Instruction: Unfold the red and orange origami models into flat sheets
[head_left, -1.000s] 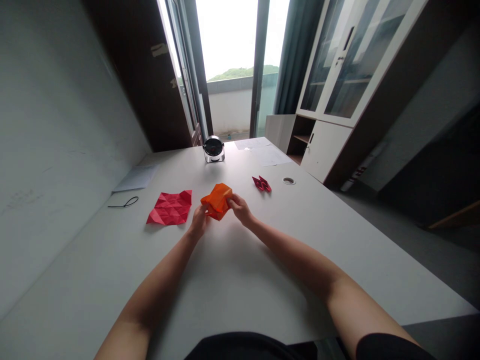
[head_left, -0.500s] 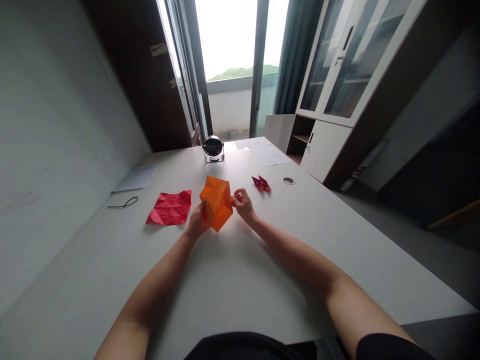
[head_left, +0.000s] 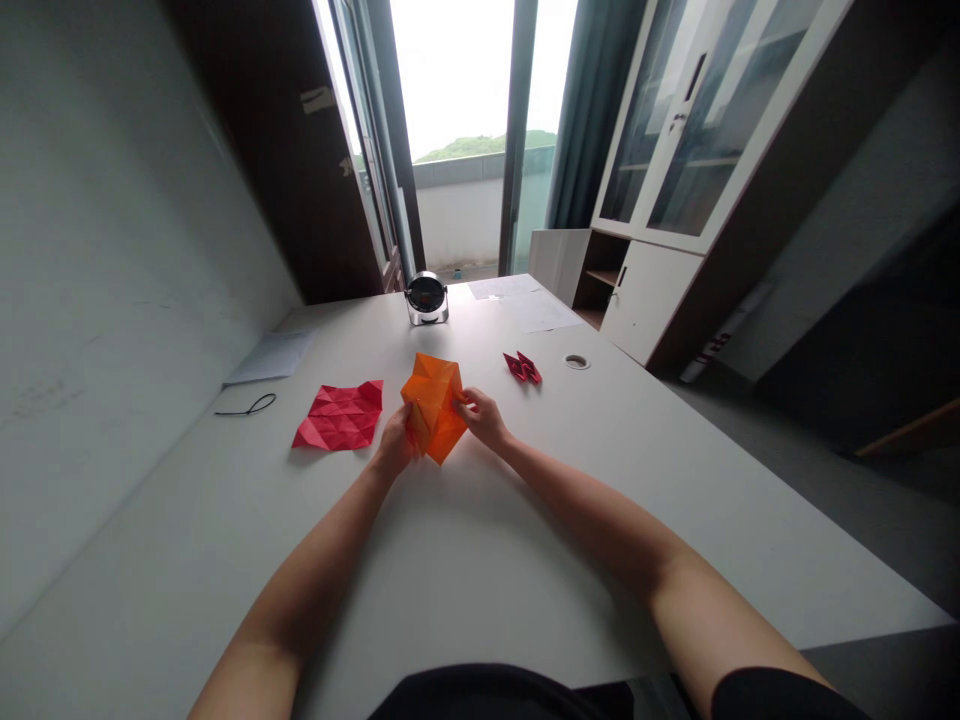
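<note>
An orange sheet of origami paper (head_left: 435,400), creased and partly folded, is held up over the white table between both hands. My left hand (head_left: 397,436) grips its left edge, the thumb on the near face and the other fingers partly behind the paper. At the right edge my right hand (head_left: 482,415) pinches the paper between thumb and fingers. To the left lies a red creased paper (head_left: 339,415), spread out on the table. A small folded red paper piece (head_left: 522,367) sits beyond my right hand.
A round black device on a metal stand (head_left: 427,298) stands at the table's far side. White papers (head_left: 551,311) lie at the back right, another stack (head_left: 270,357) at left. A black cable tie (head_left: 247,405) rests near the wall. A round hole (head_left: 576,362) is at right.
My right hand has shifted slightly left and down, closer over the orange paper's right edge. The paper's lower right part has opened out a little. My left hand stays nearly still.
</note>
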